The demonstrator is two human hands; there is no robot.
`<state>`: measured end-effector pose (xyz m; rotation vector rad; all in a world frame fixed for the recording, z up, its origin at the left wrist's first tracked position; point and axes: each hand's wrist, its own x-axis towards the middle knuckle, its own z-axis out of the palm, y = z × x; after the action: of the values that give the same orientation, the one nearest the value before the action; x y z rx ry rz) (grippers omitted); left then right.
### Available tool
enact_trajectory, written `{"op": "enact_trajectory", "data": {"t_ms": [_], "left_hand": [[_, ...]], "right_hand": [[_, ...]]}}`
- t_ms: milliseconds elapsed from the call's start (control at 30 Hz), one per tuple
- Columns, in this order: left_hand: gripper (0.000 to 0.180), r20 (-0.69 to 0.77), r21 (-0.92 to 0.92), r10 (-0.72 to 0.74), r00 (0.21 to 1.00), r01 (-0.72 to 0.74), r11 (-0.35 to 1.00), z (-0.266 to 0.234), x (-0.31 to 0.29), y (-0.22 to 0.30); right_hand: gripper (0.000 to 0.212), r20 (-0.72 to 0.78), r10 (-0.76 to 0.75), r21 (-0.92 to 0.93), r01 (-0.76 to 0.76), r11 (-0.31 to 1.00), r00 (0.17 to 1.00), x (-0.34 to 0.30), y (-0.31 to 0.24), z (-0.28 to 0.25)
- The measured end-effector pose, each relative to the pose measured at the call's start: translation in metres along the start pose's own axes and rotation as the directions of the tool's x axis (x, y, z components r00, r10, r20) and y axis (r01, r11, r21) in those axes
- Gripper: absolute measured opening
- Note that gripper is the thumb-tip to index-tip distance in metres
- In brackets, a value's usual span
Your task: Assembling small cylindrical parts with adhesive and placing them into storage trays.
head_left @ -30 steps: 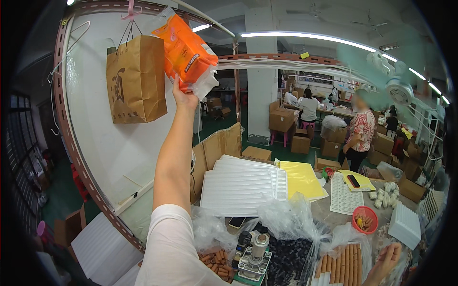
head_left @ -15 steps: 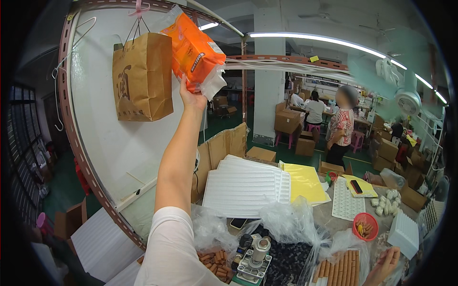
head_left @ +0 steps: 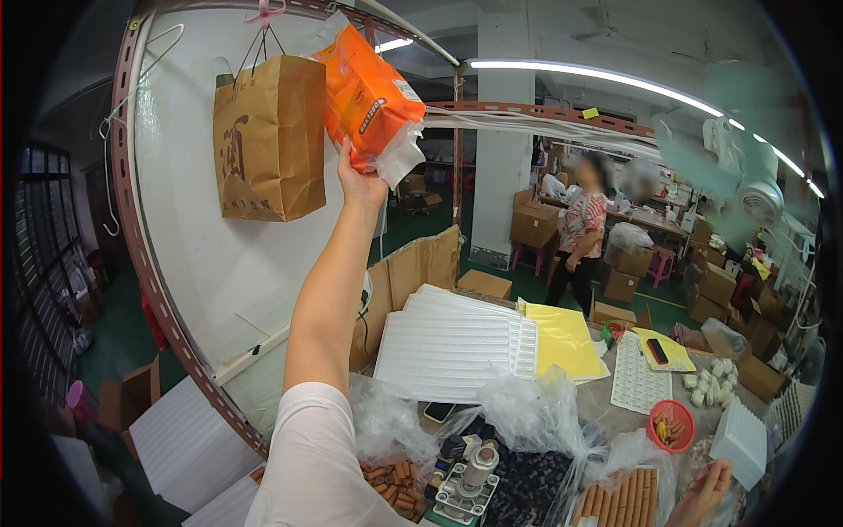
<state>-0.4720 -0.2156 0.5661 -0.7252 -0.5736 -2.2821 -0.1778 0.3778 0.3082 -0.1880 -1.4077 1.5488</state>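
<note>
Holds orange packet (head_left: 373, 97) with left hand (head_left: 362, 183) at upper centre, raised just beside brown paper bag (head_left: 272, 140) and partly in front of white panel (head_left: 198, 272). Shows fingers closed on the lower end of the packet, near its loose translucent film; cannot tell firmness of grip, with some fingers hidden behind. Cannot see into the packet past its orange wrapping. Noted beside it: paper bag, hung by dark cords from pink hook (head_left: 264, 11), with contents out of sight. Holds right hand (head_left: 708, 487) low at lower right, with fingers half curled, near brown tubes (head_left: 628, 501) and white ribbed block (head_left: 740, 442); cannot confirm any object in its grasp. Found on bench: red basket (head_left: 670, 448), upright, with small yellow and brown pieces inside. Found left of the basket: clear plastic bag (head_left: 553, 413), crumpled and open, with black pieces (head_left: 527, 492) at and below its mouth. Recorded next to these: metal device (head_left: 474, 483), between black pieces and loose pile of short brown pieces (head_left: 395, 487). Listed behind: stacked white ribbed trays (head_left: 443, 351), overlapping, without visible contents.
</note>
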Motion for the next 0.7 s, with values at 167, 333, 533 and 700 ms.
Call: {"op": "enact_trajectory", "data": {"t_ms": [167,333,533,700], "left_hand": [[0.057,-0.005,-0.007,-0.017,1.0,0.017,1.0,-0.004,0.003,-0.001],[0.057,-0.016,-0.016,0.025,1.0,-0.025,1.0,0.002,-0.002,-0.003],[0.06,-0.02,-0.009,-0.006,1.0,0.006,1.0,0.002,0.0,-0.001],[0.056,-0.033,-0.036,-0.019,0.999,0.018,0.999,0.005,-0.001,0.001]], "right_hand": [[0.017,0.031,-0.006,0.003,0.006,1.0,0.999,0.002,-0.005,0.005],[0.016,0.012,-0.011,-0.072,0.012,0.997,1.0,0.004,-0.004,0.003],[0.014,-0.012,0.004,0.054,-0.003,0.999,1.0,0.006,0.0,0.003],[0.013,0.007,-0.015,0.023,0.015,1.0,1.0,0.007,0.001,0.0]]}}
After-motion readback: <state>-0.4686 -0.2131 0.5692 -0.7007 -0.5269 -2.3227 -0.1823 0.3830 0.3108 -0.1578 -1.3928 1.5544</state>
